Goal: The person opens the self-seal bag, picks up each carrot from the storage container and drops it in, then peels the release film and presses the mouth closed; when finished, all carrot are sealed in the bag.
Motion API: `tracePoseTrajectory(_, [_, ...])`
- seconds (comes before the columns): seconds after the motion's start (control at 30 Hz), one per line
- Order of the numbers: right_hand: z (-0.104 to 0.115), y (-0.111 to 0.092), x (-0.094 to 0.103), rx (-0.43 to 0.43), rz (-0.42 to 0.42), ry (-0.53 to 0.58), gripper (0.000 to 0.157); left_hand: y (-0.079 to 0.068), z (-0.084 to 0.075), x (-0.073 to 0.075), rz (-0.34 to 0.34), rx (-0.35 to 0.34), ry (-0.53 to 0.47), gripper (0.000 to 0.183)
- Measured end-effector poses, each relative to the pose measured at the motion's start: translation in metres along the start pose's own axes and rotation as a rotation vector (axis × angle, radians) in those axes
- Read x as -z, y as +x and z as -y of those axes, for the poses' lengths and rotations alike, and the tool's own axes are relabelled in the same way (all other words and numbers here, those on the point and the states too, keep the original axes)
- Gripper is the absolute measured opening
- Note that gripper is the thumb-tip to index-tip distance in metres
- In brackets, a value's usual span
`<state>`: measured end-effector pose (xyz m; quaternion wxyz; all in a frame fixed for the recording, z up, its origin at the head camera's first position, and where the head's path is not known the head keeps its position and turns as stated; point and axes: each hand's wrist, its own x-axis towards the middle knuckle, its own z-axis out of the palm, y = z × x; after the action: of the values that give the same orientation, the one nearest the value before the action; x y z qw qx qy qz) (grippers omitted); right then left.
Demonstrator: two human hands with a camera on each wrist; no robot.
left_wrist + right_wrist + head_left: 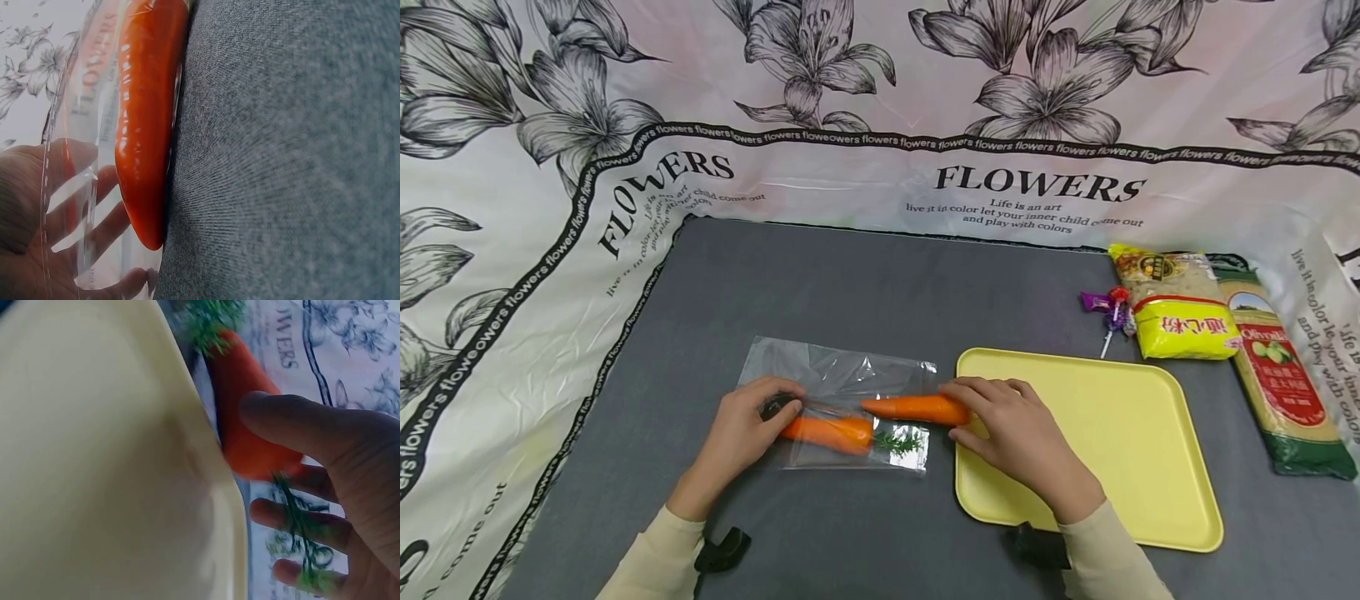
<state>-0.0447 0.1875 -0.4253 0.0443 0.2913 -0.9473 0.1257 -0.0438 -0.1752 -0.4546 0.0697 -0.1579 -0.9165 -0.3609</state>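
A clear plastic bag (842,375) lies on the grey cloth, with an orange carrot (831,434) inside, its green top to the right. My left hand (741,425) holds the left end of the bag by that carrot's pointed end. In the left wrist view, the fingers (109,222) show through the clear film beside the carrot (150,119). My right hand (1018,429) grips a second carrot (917,407) at its thick end, its tip pointing left over the bag. In the right wrist view, the thumb presses this carrot (250,444) and its green leaves (303,537) hang among the fingers.
A yellow tray (1120,450) lies under and right of my right hand. Behind it are wrapped candies and a lollipop (1116,308), a yellow-labelled food packet (1183,312) and a long red-and-green pack (1285,375). A flower-print cloth (880,183) borders the grey surface.
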Motion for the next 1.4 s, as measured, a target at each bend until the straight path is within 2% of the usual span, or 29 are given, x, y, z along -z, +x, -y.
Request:
tracePoseTrajectory(0.2, [-0.016, -0.017, 0.013, -0.092, -0.002, 0.031, 0.058, 0.0, 0.0, -0.001, -0.002, -0.001, -0.006, 0.013])
tracePoseTrajectory(0.37, [-0.022, -0.028, 0.017, -0.129, -0.037, 0.123, 0.052, 0.001, 0.0, -0.002, 0.002, 0.005, -0.008, 0.013])
tracePoseTrajectory(0.47, [-0.019, -0.027, 0.015, -0.115, -0.044, 0.17, 0.047, 0.002, 0.0, -0.002, 0.001, 0.015, -0.009, 0.013])
tracePoseTrajectory(0.57, [-0.012, -0.021, 0.01, -0.101, -0.042, 0.171, 0.044, 0.002, 0.0, -0.002, 0.002, 0.02, -0.006, 0.014])
tracePoseTrajectory(0.8, [0.01, -0.001, -0.001, -0.063, -0.069, 0.185, 0.046, 0.002, -0.001, -0.001, 0.013, 0.024, -0.015, 0.014])
tracePoseTrajectory(1.03, [0.018, 0.008, -0.009, -0.049, -0.019, 0.242, 0.051, 0.002, -0.002, -0.001, 0.013, 0.028, -0.011, 0.014])
tracePoseTrajectory(1.2, [0.011, -0.001, -0.008, -0.051, -0.092, 0.319, 0.051, 0.002, -0.003, -0.001, 0.015, 0.029, -0.009, 0.013])
tracePoseTrajectory(1.4, [0.009, -0.002, -0.013, -0.008, -0.179, 0.403, 0.041, 0.002, -0.002, 0.0, 0.011, 0.017, -0.015, 0.014])
